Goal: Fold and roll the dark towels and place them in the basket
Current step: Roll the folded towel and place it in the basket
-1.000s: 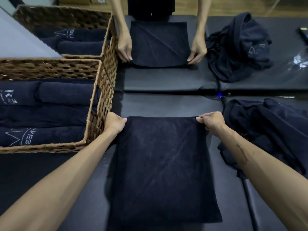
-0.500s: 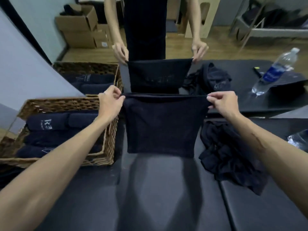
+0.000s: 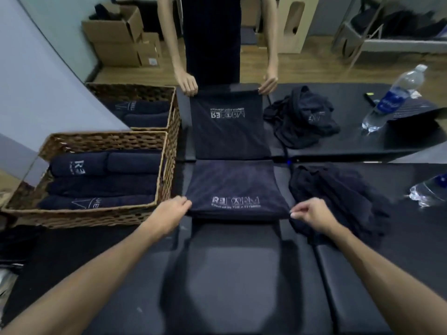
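A dark towel (image 3: 233, 187) lies flat in the middle of the frame on the black desk (image 3: 237, 274), with white letters near its close edge. The left hand (image 3: 173, 210) pinches the towel's near left corner, and the right hand (image 3: 308, 213) pinches its near right corner; the fingers (image 3: 296, 211) of both hands are curled tight on the cloth. Just left of the towel sits a woven basket (image 3: 101, 217). Rolled towels (image 3: 104, 176) lie inside it in rows, some with white marks. On the right of the towel, a loose pile (image 3: 336, 201) of dark cloth lies on the desk, touching the right hand's side. Across the upper middle of the frame runs a mirror (image 3: 36, 97), and it shows the same things again: a person in dark clothes holding a towel by two corners, a basket, and a pile. At the far right edge lies a clear water bottle (image 3: 429, 189), and it shows in the mirror above too. In the upper left of the frame, brown boxes (image 3: 116, 42) stand on a wood floor (image 3: 150, 73).
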